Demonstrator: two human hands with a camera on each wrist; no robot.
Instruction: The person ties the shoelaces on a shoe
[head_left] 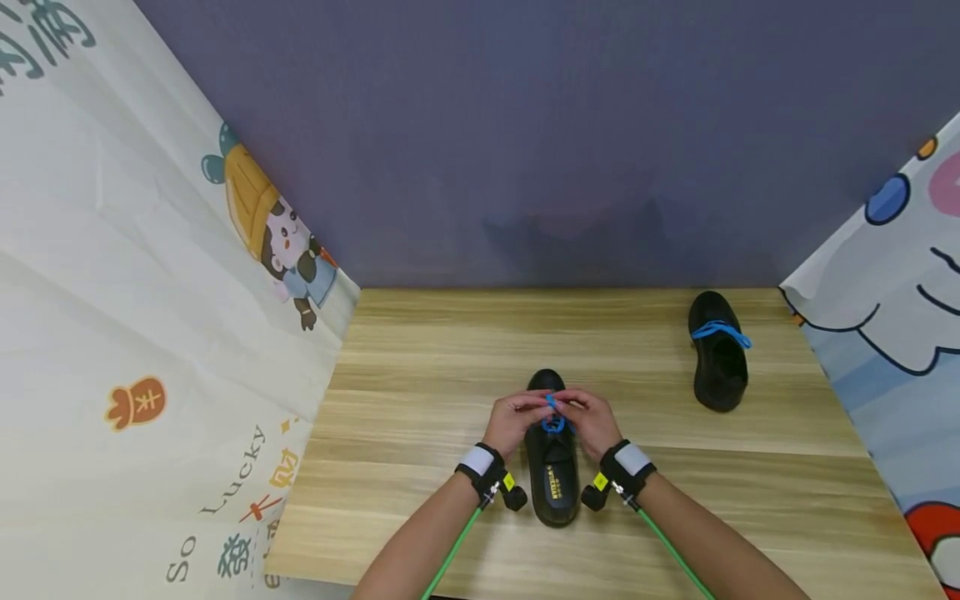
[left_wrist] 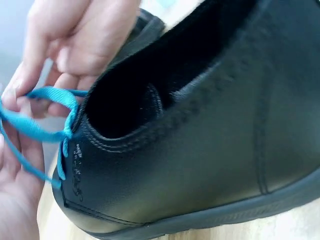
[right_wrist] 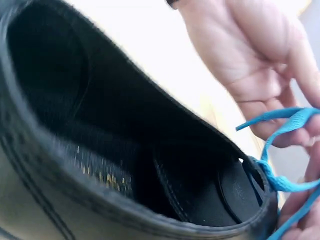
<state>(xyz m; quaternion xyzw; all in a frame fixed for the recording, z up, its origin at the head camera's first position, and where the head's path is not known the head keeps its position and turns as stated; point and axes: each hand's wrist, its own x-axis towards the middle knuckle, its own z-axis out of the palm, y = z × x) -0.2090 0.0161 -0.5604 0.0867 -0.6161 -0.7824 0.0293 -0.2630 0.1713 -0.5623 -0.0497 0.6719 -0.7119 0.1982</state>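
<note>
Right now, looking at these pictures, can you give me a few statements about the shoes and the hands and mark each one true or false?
1. Both hands hold the blue lace of the near shoe. True.
2. The far shoe has a red lace. False: its lace is blue.
3. The left hand rests flat on the table. False: it is at the near shoe, pinching the lace.
4. The two shoes stand apart, not touching. True.
5. The right hand grips the far shoe. False: it is at the near shoe's lace.

shoe (head_left: pixel 552 467) on table (head_left: pixel 420 375), front centre | second shoe (head_left: pixel 718 354) behind, right
</note>
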